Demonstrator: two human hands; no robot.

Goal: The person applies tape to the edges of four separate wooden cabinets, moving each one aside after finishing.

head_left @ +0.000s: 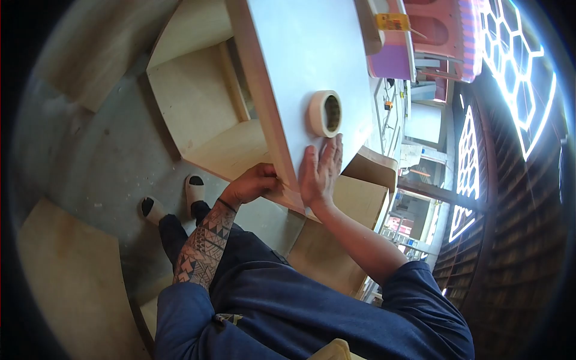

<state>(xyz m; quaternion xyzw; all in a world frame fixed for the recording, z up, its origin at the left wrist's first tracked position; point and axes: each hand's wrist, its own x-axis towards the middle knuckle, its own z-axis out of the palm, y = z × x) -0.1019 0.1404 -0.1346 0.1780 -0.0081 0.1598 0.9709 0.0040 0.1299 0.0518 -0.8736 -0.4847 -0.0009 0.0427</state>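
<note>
White-faced board (306,66), edged in pale wood, is running from the top centre of the frame down to the middle, where both hands are meeting its near end. The right hand (320,174) is lying flat on the white face with its fingers (332,155) pressed together and extended, their tips just beside a roll of masking tape (325,113) that is standing on that face. The left hand (257,185) is curling over the wooden edge at the board's near corner, fingers closed around the rim; what lies under them cannot be told.

Below the board, plywood box compartments (198,102) are occupying the upper left, and further plywood panels (336,240) are sitting at centre right. The concrete floor (102,162) is showing at left, with the person's feet (174,201) directly beneath the gripped corner.

Judged risks: the board is appearing tilted in this view, so the tape may be sliding or rolling off if the panel is shifting; the right fingertips may be nudging it. Should the left grip be slipping, the corner may be dropping toward the feet. Fingers wrapped over the edge may also be getting pinched against the plywood below.
</note>
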